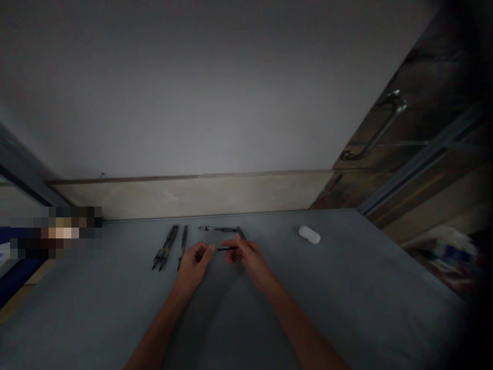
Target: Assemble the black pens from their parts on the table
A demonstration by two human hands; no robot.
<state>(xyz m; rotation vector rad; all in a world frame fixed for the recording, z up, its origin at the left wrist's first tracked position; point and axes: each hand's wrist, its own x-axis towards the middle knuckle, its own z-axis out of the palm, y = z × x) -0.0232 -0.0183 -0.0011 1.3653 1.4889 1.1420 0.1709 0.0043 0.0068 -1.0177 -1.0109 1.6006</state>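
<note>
Over the middle of the table, my right hand [248, 257] holds a short, thin black pen part [226, 249] between thumb and fingers, its end pointing left. Facing it, my left hand [195, 263] is closed in a pinch close to that end; whatever lies between its fingertips is too small to make out. Just left of my left hand is one dark pen [184, 239], partly covered by the hand. Beyond the hands lie a clear-and-black pen piece [215, 228] and another dark piece [241, 233], close to my right fingers.
Several pens [165, 247] lie bunched at the left on the grey table [331, 298]. A white rounded case [309, 235] sits at the right. Behind the table rises a pale wall [215, 195], with a metal handle [379, 131] on the right. Another person [65, 231], blurred out, is at far left.
</note>
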